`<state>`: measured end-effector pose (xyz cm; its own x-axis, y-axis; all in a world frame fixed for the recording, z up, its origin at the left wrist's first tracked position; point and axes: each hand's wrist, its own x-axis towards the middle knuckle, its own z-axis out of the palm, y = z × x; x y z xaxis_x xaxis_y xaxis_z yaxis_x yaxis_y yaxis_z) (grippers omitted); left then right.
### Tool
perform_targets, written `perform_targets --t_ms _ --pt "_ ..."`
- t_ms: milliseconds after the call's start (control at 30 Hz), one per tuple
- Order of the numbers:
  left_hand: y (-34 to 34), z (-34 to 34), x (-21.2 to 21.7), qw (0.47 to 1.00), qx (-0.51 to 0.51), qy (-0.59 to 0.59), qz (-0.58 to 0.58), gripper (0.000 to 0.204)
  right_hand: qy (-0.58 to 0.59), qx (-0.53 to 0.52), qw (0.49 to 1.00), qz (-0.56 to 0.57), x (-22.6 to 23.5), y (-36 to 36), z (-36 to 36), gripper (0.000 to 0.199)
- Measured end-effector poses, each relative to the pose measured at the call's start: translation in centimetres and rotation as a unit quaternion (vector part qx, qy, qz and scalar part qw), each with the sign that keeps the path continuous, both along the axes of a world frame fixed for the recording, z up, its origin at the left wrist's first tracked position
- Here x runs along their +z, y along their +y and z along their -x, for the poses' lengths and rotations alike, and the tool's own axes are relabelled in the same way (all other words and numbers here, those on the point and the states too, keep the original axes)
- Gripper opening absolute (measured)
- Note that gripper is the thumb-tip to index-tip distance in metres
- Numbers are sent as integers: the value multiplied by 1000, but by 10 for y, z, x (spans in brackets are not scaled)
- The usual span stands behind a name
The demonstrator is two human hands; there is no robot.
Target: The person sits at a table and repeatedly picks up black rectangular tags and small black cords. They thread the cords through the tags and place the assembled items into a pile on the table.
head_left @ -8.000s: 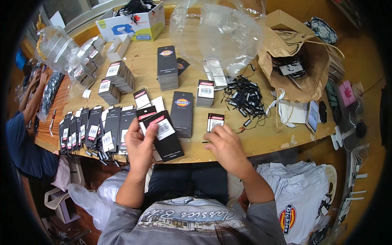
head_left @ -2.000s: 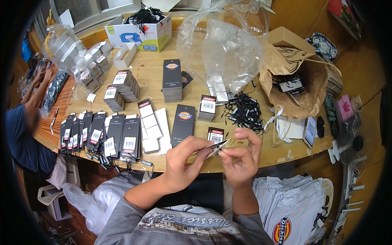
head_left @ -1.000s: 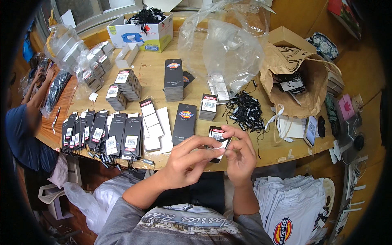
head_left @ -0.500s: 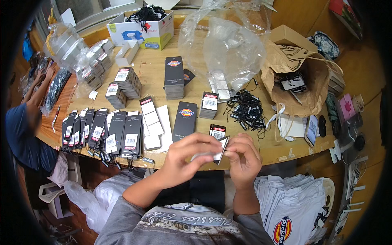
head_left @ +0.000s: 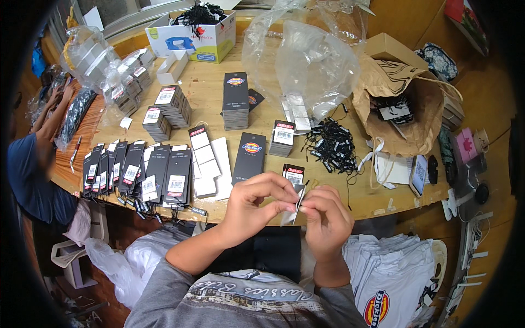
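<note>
Toward 9 o'clock, black barcoded hang tags (head_left: 131, 169) overlap in a row; a black logo tag (head_left: 250, 157) lies at 11 o'clock. At the dial's centre, the left hand (head_left: 254, 208) and right hand (head_left: 329, 221) pinch a thin tag (head_left: 298, 208) (seen nearly edge-on) by the near edge of the table (head_left: 210, 101). Black string fasteners (head_left: 331, 146) heap at 1 o'clock, a brown paper bag (head_left: 421, 134) beyond.

- From where I'm standing, the person is wearing a grey T-shirt (head_left: 156, 303).
- Short sleeves (head_left: 170, 276) are leaving both forearms bare.
- White script lettering (head_left: 257, 287) is running across the front, beside a picture print (head_left: 240, 303).
- Dark trousers (head_left: 278, 249) are showing beyond the shirt.
</note>
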<state>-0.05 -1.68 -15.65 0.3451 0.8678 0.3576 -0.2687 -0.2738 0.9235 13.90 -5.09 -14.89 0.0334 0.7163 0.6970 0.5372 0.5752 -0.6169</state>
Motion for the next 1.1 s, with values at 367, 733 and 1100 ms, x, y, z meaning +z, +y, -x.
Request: perform_targets --t_ms 367,733,1100 --pt "2 -3 -11 1000 -6 -24 -8 11 299 139 929 169 0 4 1 13" --pt "4 3 -9 995 -78 -53 37 10 390 234 868 200 -2 7 1 23" --pt "9 24 7 971 7 -238 7 8 208 216 914 274 -6 11 -31 12"
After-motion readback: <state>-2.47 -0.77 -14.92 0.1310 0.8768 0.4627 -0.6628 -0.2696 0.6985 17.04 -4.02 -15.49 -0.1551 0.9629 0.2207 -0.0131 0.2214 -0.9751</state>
